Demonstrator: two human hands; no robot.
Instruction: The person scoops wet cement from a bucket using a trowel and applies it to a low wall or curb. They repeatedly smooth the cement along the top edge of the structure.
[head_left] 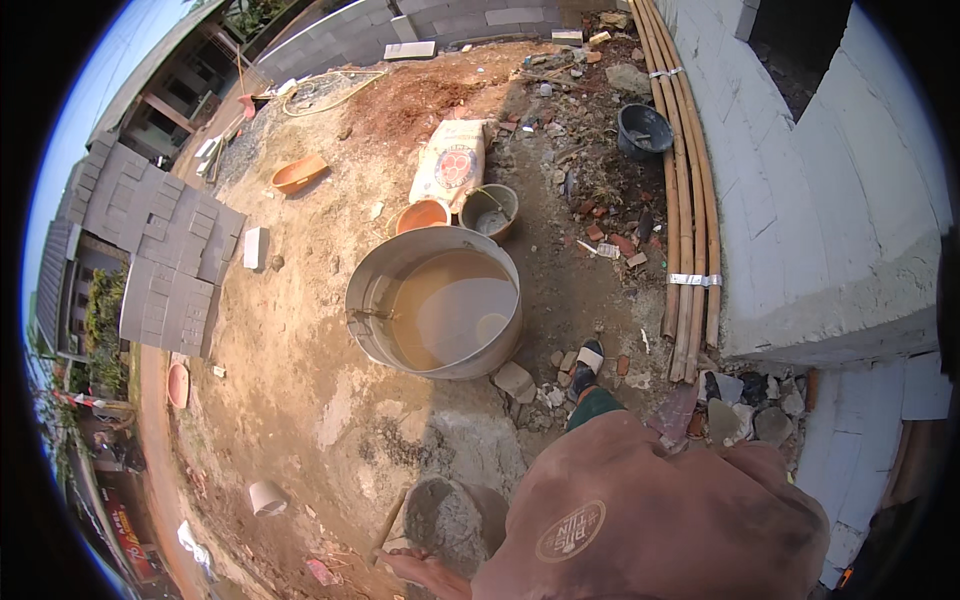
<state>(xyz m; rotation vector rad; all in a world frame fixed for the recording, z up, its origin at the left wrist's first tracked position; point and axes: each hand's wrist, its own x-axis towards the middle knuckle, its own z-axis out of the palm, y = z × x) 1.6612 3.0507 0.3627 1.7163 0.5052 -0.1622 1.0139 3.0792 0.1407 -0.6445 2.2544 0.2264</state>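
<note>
The left hand [430,572] is showing at the near edge, just beside a bucket [492,515] that is standing on the dirt ground [290,390] and holding grey mortar [445,525]. A thin brown stick [390,525] is lying along the bucket's left side, its near end close to the fingers. The hand is partly cut off and small, so I cannot tell whether the fingers are grasping the stick or the rim, or lying released against them. The wearer's brown shirt [650,500] is covering much of the near right, and a sandalled foot [587,368] is resting beyond it.

Farther off, a large round metal tub [500,350] is holding murky brown water [425,310]. Just behind it, an orange bucket [423,213] and a grey bucket [503,233] are standing in front of a printed sack [450,165]. On the far left, an orange trough [300,173] is lying on the ground, and grey blocks [165,255] are standing stacked. On the right, bamboo poles [685,210] are lying bundled alongside a pale wall [820,200], with a dark bucket [643,145] near their far part.
</note>
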